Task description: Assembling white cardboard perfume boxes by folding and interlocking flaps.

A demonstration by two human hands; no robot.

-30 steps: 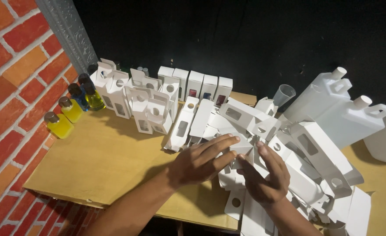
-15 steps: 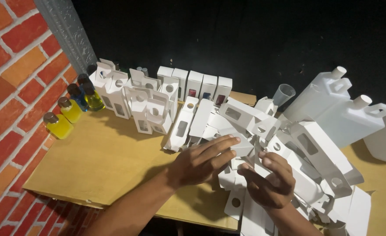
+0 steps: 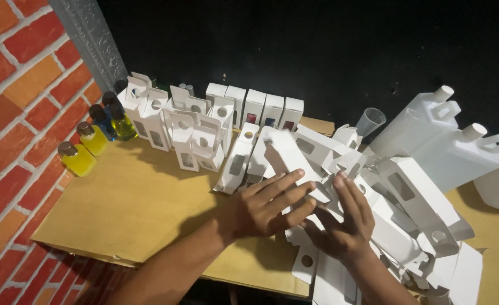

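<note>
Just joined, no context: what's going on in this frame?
A person works with both bare hands on a heap of flat white cardboard boxes on a tan table. The left hand and right hand press on a flat white box in the pile. Assembled boxes stand in rows behind, small bottles of coloured liquid at left, white jugs at right.

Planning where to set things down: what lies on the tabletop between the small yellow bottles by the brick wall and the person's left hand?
In the head view, only bare brown cardboard tabletop separates the small yellow bottles from the left hand.
</note>
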